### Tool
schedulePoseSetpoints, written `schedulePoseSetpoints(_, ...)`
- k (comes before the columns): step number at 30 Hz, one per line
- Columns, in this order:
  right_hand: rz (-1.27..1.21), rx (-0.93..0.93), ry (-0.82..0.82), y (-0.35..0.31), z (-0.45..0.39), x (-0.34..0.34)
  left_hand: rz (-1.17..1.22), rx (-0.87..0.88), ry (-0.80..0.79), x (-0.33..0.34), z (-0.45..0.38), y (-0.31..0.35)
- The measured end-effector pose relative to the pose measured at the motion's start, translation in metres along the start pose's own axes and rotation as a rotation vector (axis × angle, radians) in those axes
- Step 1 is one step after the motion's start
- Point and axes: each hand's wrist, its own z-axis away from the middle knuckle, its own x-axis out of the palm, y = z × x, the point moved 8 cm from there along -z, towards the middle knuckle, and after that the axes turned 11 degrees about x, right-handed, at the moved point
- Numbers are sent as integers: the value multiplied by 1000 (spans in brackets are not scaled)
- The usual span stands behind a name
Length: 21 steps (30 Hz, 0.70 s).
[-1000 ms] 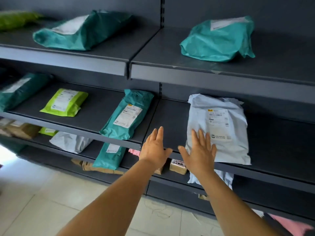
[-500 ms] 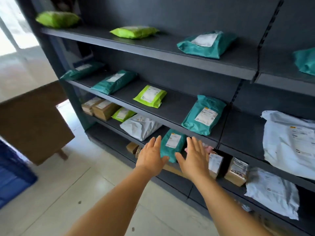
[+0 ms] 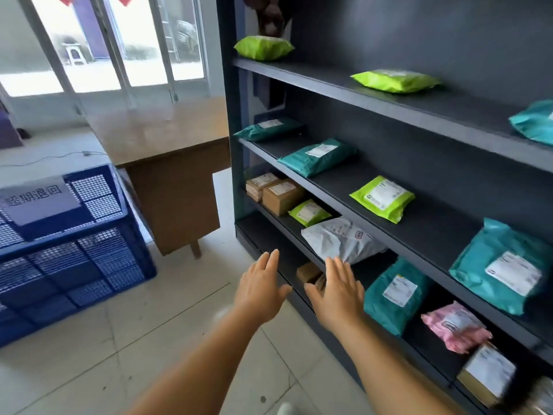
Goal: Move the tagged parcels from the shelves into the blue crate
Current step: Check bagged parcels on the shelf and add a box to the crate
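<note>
Both hands were extended in front of the shelving with nothing in them: the left hand [image 3: 259, 290] and the right hand [image 3: 338, 295] were held flat, palms down, fingers straight and released, side by side but apart, just ahead of the lower shelf edges. The nearest parcel was the white parcel [image 3: 341, 239], which lay on the third shelf with its front end overhanging the shelf lip, directly beyond the right fingertips; contact could not be confirmed. Other labelled parcels remained on the shelves [image 3: 419, 172]: teal parcels [image 3: 317, 155], a lime-green parcel [image 3: 381, 197], brown boxes [image 3: 279, 193], a pink parcel [image 3: 456, 327] and further bags lower down. The blue crate [image 3: 68, 250] stood on the floor to the left, well apart from the shelving and near a wooden table [image 3: 167, 163]; its interior was not visible. The step in hand was judged to be the selection and pickup of the next parcel. For a sound pickup, the label should be checked for the tag first, since which parcels were tagged could not be read here. A soft mailer of this kind was likely to sag, so it should be drawn forward by the overhanging end with one hand, the other supporting it from below. Neighbouring parcels, especially the small lime-green bag [image 3: 308, 212] just behind it, should not be dragged along. The carry to the crate required a turn to the left, clear of the table corner.
</note>
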Motion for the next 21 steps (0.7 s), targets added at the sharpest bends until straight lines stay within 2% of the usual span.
schedulePoseSetpoints(5,11,-56,-38,-51,-50,30,-13,-56,-14,-20,-33,-52)
schedulePoseSetpoints(14,-26,-105,-113,-144,-164,60,-16,-140,44,-73,-146,-132)
schedulePoseSetpoints(21,-83,-118,-147,-187,-229,77,20,-187,30,-84,-209,-177)
